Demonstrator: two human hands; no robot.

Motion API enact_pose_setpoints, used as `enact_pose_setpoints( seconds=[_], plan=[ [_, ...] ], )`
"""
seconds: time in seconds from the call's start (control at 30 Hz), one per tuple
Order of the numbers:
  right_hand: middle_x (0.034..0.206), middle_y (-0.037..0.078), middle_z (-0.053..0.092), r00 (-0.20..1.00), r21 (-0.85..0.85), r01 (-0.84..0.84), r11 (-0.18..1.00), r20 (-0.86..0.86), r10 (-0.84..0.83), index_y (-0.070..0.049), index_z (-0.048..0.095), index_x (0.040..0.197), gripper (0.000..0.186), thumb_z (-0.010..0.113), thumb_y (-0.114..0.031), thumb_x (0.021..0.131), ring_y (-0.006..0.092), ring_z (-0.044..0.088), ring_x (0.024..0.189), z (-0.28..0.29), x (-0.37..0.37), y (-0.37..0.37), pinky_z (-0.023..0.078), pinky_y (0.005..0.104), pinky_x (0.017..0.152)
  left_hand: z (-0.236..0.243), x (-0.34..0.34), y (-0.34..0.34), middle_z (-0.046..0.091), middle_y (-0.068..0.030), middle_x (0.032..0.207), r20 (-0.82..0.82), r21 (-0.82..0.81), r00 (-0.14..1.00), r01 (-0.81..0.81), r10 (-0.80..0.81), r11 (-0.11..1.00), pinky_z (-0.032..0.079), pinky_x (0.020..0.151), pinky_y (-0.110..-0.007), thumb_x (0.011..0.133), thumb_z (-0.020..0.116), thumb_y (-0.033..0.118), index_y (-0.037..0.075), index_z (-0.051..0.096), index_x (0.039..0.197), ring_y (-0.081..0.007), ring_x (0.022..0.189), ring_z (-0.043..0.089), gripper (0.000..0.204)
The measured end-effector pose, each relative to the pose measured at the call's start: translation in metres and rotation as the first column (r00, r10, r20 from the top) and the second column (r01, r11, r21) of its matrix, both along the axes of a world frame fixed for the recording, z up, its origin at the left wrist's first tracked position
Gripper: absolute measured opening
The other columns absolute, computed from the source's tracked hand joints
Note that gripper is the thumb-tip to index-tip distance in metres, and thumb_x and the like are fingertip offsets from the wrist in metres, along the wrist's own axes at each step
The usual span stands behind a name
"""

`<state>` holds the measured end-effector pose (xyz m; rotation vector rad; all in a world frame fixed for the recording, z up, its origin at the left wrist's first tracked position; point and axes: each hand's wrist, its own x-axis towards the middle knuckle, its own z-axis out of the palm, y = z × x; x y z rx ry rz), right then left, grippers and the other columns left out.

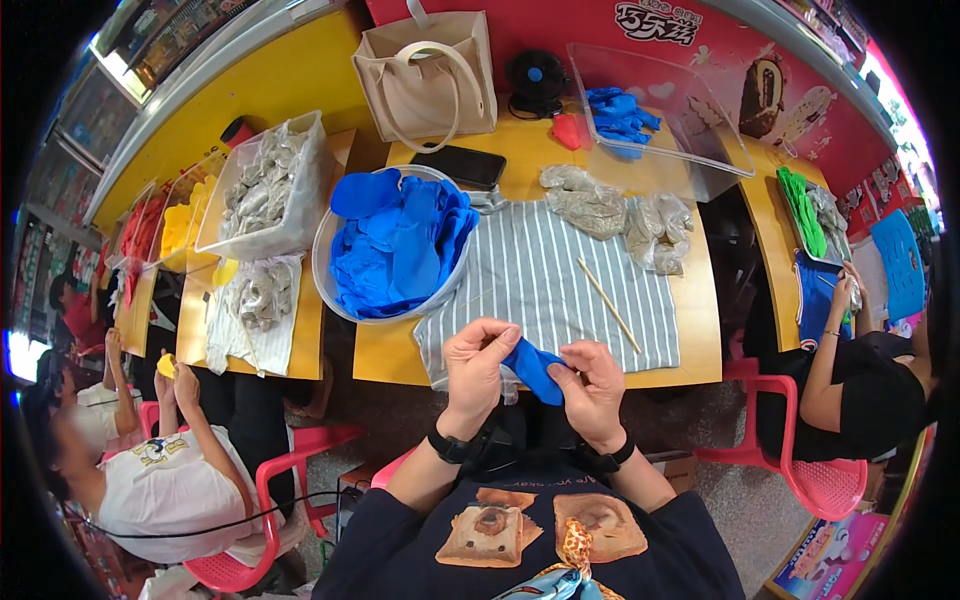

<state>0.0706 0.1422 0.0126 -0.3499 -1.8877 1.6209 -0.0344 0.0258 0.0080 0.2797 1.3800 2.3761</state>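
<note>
- Left fingers [502, 345] and right fingers [582, 353] are pinching opposite ends of a blue fabric piece [535, 371].
- It is spanning between them, near the worktop [385, 352].
- Probably light and limp, its edges are offering good hold.

Cam was L one of head-worn fisheye pair, upright, not mirrored. It looked steeply down & fwd from above wearer's L hand [474, 368] and R hand [598, 392], at close range; both hands sat approx. mid-view, slightly below ctr. Dark shirt [542, 492] came in at bottom, behind hands. Surface [697, 335] lay just beyond hands, seen from above; red wall [545, 30] farther fwd, at top. V. wide angle took in white-shirted person [165, 495] well L of hands & black-clad person [875, 402] well R; straight edges bent nr rim.
</note>
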Motion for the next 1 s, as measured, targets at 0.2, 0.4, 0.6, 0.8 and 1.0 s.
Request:
enact_pose_setpoints(
  seconds=[0.2,0.4,0.6,0.8,1.0],
  plan=[
    [0.085,0.001,0.06,0.999,-0.055,0.015,0.998,0.037,-0.013,-0.001,0.06,0.106,0.028,0.066,0.01,0.081,0.005,0.057,0.075,-0.002,0.005,0.012,0.045,0.0189,0.067,0.017,0.004,0.007,0.065,-0.0017,0.08,0.289,0.109,0.936,0.174,-0.199,0.979,0.048,0.068,-0.021,0.09,0.064,0.005,0.001,0.067,0.093,-0.0067,0.073,0.06,0.006],
    [0.086,0.008,0.064,0.946,0.068,-0.229,0.971,0.25,0.205,0.001,0.06,0.105,0.024,0.066,-0.001,0.083,0.0136,0.061,0.074,0.018,-0.005,0.037,0.048,0.0262,0.064,-0.01,-0.009,0.003,0.066,-0.0073,0.091,0.132,-0.144,0.968,0.233,-0.214,0.962,0.051,0.071,-0.026,0.088,0.063,0.004,-0.001,0.066,0.099,-0.0123,0.082,0.063,0.012],
    [0.094,0.018,0.059,0.961,0.742,-0.178,0.646,0.271,-0.047,-0.001,0.058,0.103,0.028,0.065,-0.006,0.077,0.0374,0.059,0.086,0.043,-0.074,0.124,0.048,0.0428,0.075,0.046,-0.015,0.005,0.065,-0.0161,0.092,-0.809,-0.365,0.586,-0.556,0.041,0.747,0.05,0.075,-0.033,0.077,0.067,-0.003,-0.005,0.065,0.1,-0.0257,0.084,0.063,0.023],
    [0.1,0.02,0.056,0.909,0.849,-0.243,0.469,0.368,-0.195,-0.003,0.057,0.104,0.032,0.068,-0.006,0.074,0.0401,0.055,0.096,0.023,-0.125,0.154,0.046,0.0461,0.082,0.141,0.017,-0.073,0.058,-0.01,0.09,-0.744,0.239,0.588,-0.207,0.316,0.949,0.046,0.067,-0.036,0.083,0.063,0.008,0.003,0.062,0.079,-0.0222,0.075,0.06,0.007],
    [0.099,0.016,0.057,0.855,0.892,-0.325,0.315,0.419,-0.304,-0.002,0.058,0.092,0.02,0.067,-0.006,0.075,0.0383,0.056,0.095,0.002,-0.133,0.154,0.049,0.0458,0.078,0.171,0.037,-0.066,0.059,-0.0043,0.1,-0.527,0.711,0.658,-0.003,0.537,0.703,0.043,0.069,-0.041,0.086,0.065,0.021,0.008,0.062,0.086,-0.0194,0.078,0.06,0.014]
  ],
)
